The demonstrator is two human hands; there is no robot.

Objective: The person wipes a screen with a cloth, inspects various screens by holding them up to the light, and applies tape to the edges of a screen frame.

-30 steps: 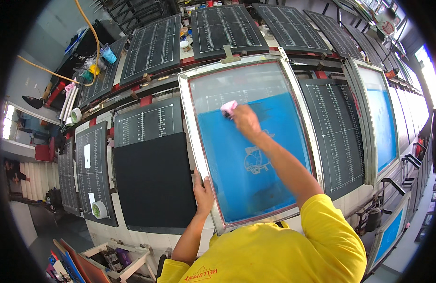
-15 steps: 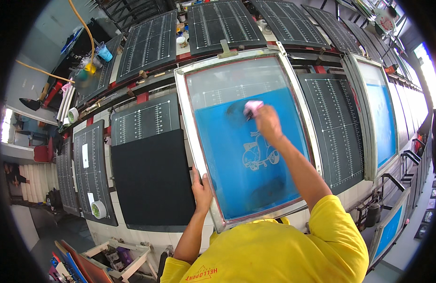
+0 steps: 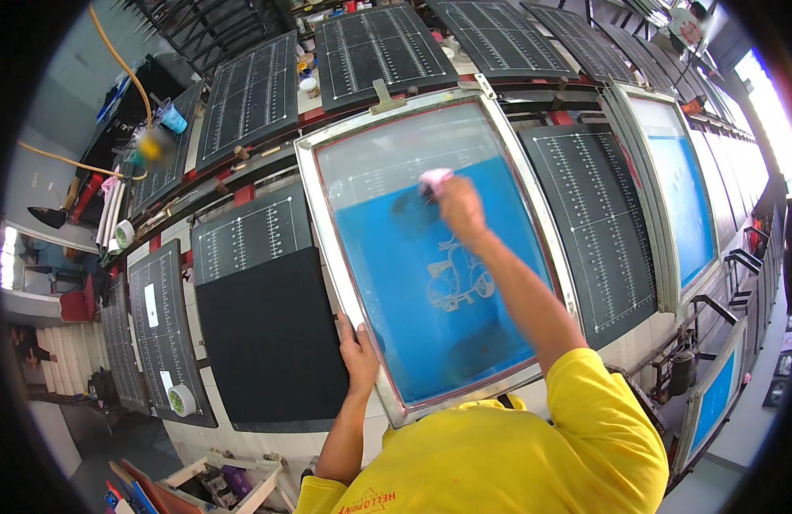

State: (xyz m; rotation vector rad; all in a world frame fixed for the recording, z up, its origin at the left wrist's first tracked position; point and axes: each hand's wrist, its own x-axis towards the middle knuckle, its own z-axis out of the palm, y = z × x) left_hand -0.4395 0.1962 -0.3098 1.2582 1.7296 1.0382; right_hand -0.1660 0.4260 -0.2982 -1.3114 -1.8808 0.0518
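Note:
A silk-screen printing frame [image 3: 320, 197] with blue-coated mesh lies tilted in front of me. The mesh bears a pale scooter design [image 3: 458, 278] and two dark smudges, above and below it. My left hand [image 3: 358, 358] grips the frame's left rail near its lower corner, the thumb on top. My right hand [image 3: 461, 211] is closed round a crumpled pink cloth [image 3: 434, 181], pressed against the upper part of the blue area beside the upper smudge. The palm side of my right hand is hidden.
Left of the frame, a black cloth [image 3: 271, 338] covers part of a ruled platen. Further ruled platens [image 3: 593, 231] stand in rows. Another blue screen [image 3: 680, 197] leans at the right. A green tape roll [image 3: 181, 399] lies at the left, and a hose [image 3: 122, 60] hangs at upper left.
The whole view has shifted slightly. My right hand and the pink cloth stay over the upper smudge, moved a little toward its upper side. My left hand remains on the frame's rail.

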